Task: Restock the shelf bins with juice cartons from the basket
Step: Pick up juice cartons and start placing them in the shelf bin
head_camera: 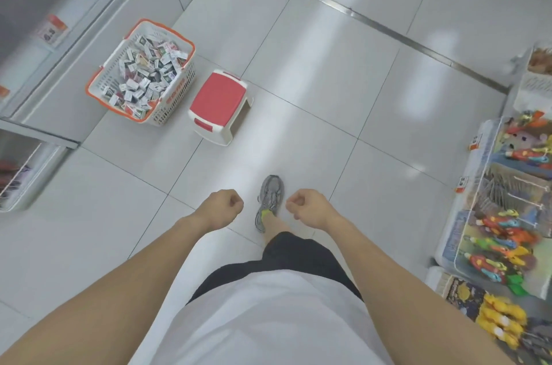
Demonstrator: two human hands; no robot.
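The left hand [222, 205] is held out in front of the body with its fingers curled into a loose fist, nothing being held in it; the right hand [307, 206] is carried the same way, closed on itself and empty; the two are kept apart, with a grey shoe [269, 200] seen on the floor tiles [328, 72] between them.

Further out, ahead and to the left, a red-topped step stool [219, 106] is set on the tiles; just beside it, on its left, the basket [162, 113] stands near the foot of the shelving [59, 6], heaped with small juice cartons [143, 72]. On the right, bins of bright toys [504, 233] are ranged along another fixture.

The step in hand is judged to be the approach; no carton has yet been picked up. The next move would call for the gap to the basket to be closed, the body lowered or the stool used, and a hand opened over the heap.

The shelf bins to be filled cannot be picked out; the shelving is blurred and cut off by the frame edge, its price tags cannot be read, and the print on the cartons is too small to be made out.
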